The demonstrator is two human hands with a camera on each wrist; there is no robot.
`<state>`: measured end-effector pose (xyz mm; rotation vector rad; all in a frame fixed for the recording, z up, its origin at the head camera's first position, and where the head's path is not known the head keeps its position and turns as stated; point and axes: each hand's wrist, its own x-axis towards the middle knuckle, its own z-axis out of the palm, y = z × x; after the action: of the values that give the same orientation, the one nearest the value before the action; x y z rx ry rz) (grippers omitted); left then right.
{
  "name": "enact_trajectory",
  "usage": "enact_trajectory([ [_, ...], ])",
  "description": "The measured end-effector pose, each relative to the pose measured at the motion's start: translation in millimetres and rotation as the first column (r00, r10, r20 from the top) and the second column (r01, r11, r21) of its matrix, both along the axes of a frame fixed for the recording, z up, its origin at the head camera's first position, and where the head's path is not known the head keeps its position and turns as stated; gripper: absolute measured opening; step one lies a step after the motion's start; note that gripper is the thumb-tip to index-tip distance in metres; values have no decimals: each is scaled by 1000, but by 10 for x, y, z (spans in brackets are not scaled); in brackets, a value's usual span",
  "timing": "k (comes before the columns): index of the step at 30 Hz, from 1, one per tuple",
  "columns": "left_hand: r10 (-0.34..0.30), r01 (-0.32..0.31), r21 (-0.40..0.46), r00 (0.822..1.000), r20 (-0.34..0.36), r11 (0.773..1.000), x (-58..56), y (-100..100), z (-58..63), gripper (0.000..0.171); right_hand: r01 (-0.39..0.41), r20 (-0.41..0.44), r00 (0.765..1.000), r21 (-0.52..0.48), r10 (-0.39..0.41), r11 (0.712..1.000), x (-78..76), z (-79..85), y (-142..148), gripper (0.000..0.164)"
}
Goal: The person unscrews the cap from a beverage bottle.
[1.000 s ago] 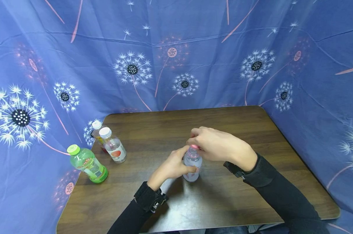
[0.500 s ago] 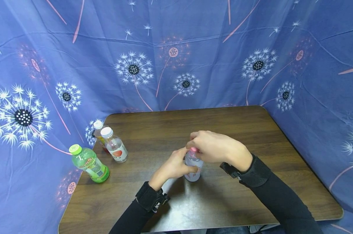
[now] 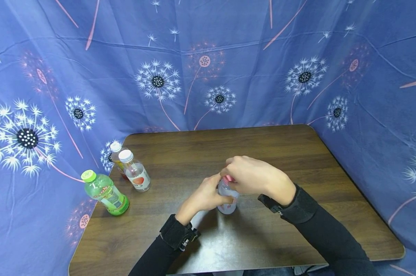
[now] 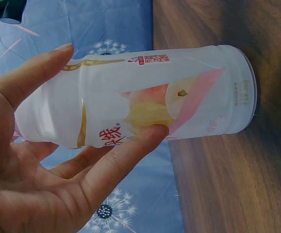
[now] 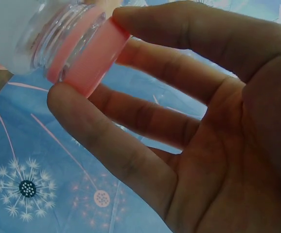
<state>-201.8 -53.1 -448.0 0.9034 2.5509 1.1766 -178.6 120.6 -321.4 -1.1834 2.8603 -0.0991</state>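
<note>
A white-labelled drink bottle (image 3: 226,207) with fruit on its label stands upright on the wooden table, in front of the person. My left hand (image 3: 204,194) grips it from the left, thumb and fingers around its body (image 4: 150,97). On top is a pink bottle cap (image 5: 99,58), which my right hand (image 3: 254,174) pinches between thumb and fingertips. Below the cap, the right wrist view shows a pink ring (image 5: 72,41) on the neck, with a clear strip between the two. From the head view my right hand hides most of the cap.
At the table's left edge stand a green bottle (image 3: 108,195) with a light green cap, a clear bottle (image 3: 136,174) with a white cap, and another white-capped bottle (image 3: 115,153) partly behind it. A blue dandelion-print cloth (image 3: 194,92) hangs behind the table (image 3: 290,237).
My right hand has turned a little at the cap and shifted slightly down. The bottle and my left hand keep their place, and the whole head view has moved very slightly.
</note>
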Motion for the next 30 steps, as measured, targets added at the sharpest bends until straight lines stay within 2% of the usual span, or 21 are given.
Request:
enact_trajectory([
  [2, 4, -4, 1, 1000, -3, 1000, -1, 8, 4, 71, 19, -27, 999, -10, -19, 1000, 2, -17, 0, 3],
  [4, 8, -8, -1, 1000, -9, 1000, -4, 15, 3, 71, 37, -47, 998, -28, -38, 999, -3, -35, 0, 8],
  [9, 0, 0, 4, 1000, -11, 1000, -16, 23, -11, 69, 117, -22, 993, -59, -118, 991, -20, -60, -8, 21],
  [11, 1, -1, 8, 1000, -5, 1000, -15, 21, -12, 69, 135, -16, 991, -48, -136, 990, -23, -55, -13, 21],
  [15, 10, -10, 1, 1000, 13, 1000, -6, 9, -9, 68, 87, -29, 996, -6, -87, 996, -20, -20, 3, 13],
  [18, 3, -3, 1, 1000, 8, 1000, -6, 4, -9, 63, 11, -7, 1000, -6, -11, 1000, -10, 20, 25, 31],
  [22, -7, 7, 5, 1000, -3, 1000, -8, 0, -5, 65, -54, 66, 996, -20, 55, 998, -3, 52, 29, 47],
  [25, -6, 6, 2, 1000, -9, 1000, -8, -3, -9, 70, -54, 116, 992, -14, 55, 998, -8, 50, 17, 52],
  [30, -9, 9, -1, 1000, -17, 1000, -19, -4, -23, 67, -33, 152, 988, -13, 35, 999, -34, 34, 3, 40],
])
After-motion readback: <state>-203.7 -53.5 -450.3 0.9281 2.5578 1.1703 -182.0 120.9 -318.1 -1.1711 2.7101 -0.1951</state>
